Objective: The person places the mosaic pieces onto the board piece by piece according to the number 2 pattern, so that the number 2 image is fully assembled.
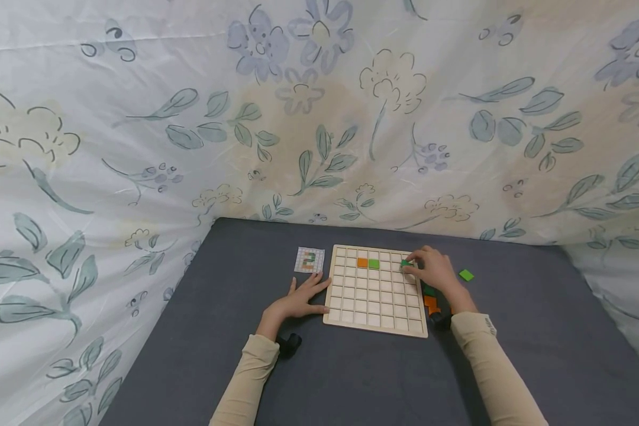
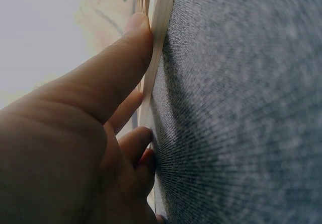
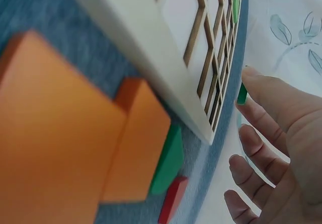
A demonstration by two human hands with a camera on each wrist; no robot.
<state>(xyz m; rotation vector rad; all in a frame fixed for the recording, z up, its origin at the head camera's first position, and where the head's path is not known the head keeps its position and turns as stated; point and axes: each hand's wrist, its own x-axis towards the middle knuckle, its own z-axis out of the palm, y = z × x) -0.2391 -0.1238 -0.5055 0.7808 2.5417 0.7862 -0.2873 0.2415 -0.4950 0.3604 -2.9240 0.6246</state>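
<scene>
A wooden grid board (image 1: 375, 332) with square cells lies on the dark cloth. In its upper rows sit an orange tile (image 1: 362, 262) and, beside it, a light green tile (image 1: 374, 264). My right hand (image 1: 432, 271) pinches a dark green tile (image 3: 242, 94) between thumb and index finger over the board's upper right part; in the right wrist view the other fingers are loosely bent. At the board's left edge, my left hand (image 1: 298, 297) rests with fingers spread, thumb and fingertips touching the wooden rim (image 2: 160, 27).
A printed pattern card (image 1: 309, 260) lies left of the board. Orange tiles (image 1: 431, 304), a dark green tile (image 3: 168, 161) and a red tile (image 3: 173, 200) lie along its right side. A light green tile (image 1: 466, 275) lies farther right. Floral fabric (image 1: 319, 148) hangs behind.
</scene>
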